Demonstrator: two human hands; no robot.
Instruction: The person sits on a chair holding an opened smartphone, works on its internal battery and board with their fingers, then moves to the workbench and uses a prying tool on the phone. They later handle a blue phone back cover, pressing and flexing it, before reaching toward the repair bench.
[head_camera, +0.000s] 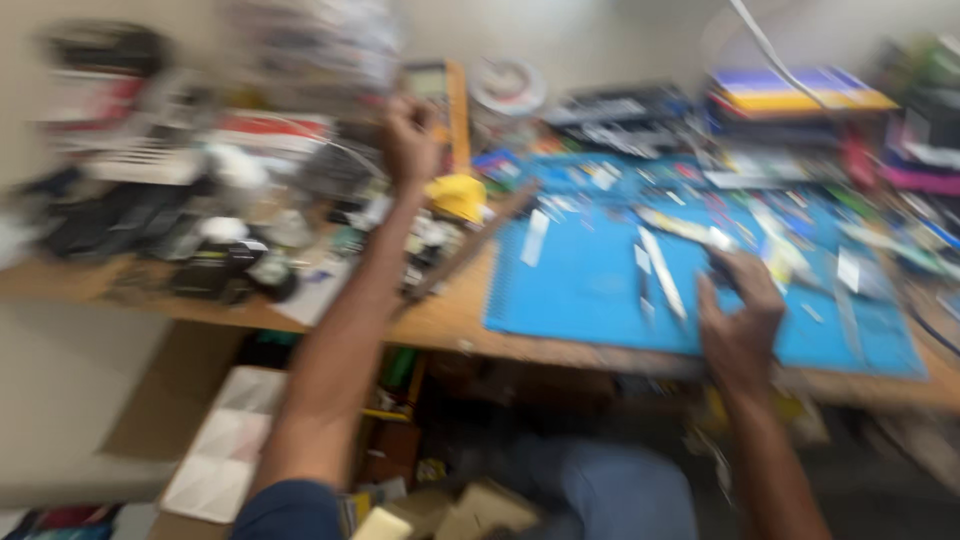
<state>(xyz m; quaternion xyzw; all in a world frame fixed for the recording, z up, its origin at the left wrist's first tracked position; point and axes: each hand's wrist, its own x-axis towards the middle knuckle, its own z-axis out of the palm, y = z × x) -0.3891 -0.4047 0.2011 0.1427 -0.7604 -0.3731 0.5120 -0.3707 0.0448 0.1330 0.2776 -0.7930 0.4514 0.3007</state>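
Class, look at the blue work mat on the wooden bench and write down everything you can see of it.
The blue work mat is a flat rectangular sheet, apparently rubbery, lying on the wooden bench with its front edge near the bench's edge. Small pale strips, slim tools and bits in several colours lie scattered over it, too blurred to identify. The right hand rests over its front part, closed on something dark. The left hand is away from it, raised over the clutter to its left.

Blues and yellows across our bench

We see a bright blue work mat (590, 290) on the tan wooden table (450, 325), a yellow rounded object (457, 196) beside it, and a purple-and-yellow striped stack (800, 92) behind.
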